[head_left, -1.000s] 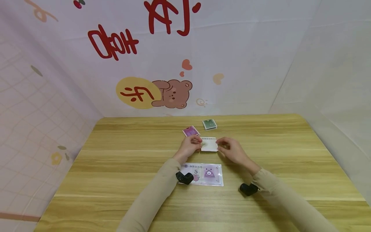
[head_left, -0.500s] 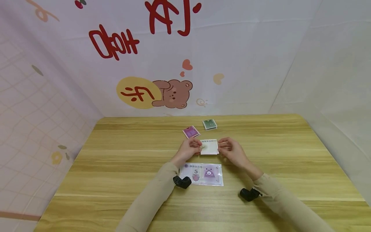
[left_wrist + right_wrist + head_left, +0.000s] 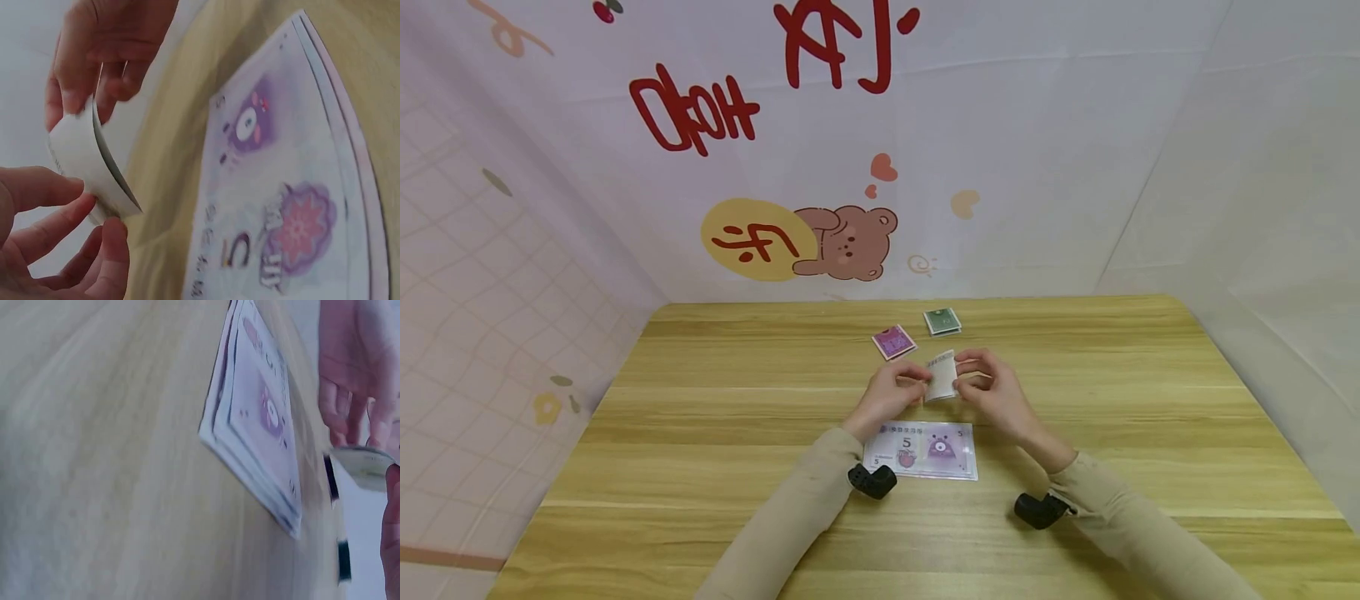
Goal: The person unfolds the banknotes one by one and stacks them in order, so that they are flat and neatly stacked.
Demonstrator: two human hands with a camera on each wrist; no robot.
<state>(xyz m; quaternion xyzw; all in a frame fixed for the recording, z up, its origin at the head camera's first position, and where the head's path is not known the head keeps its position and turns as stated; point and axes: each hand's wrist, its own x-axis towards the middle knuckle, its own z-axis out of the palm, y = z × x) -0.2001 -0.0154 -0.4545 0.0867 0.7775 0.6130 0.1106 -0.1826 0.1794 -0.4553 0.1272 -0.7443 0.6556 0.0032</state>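
A folded pale play banknote [image 3: 941,377] is held up between both hands, bowed along its length. At its left edge my left hand [image 3: 891,393] pinches it between thumb and fingers. The thumb and fingers of my right hand [image 3: 997,398] grip the opposite edge. Two layers of the folded note [image 3: 94,153] show in the left wrist view, parted slightly along one side. Just nearer than the hands lies a small stack of flat purple play banknotes [image 3: 921,462] marked 5.
Beyond the hands are a folded magenta banknote [image 3: 893,342] and, farther right, a folded green banknote [image 3: 942,321]. All lie on a wood-grain table [image 3: 737,433]. A printed cloth backdrop [image 3: 1037,167] rises behind its far edge.
The pale note was flat and wider, facing up; now it is bent and tilted, its edges drawn closer together. The hands have moved nearer each other.
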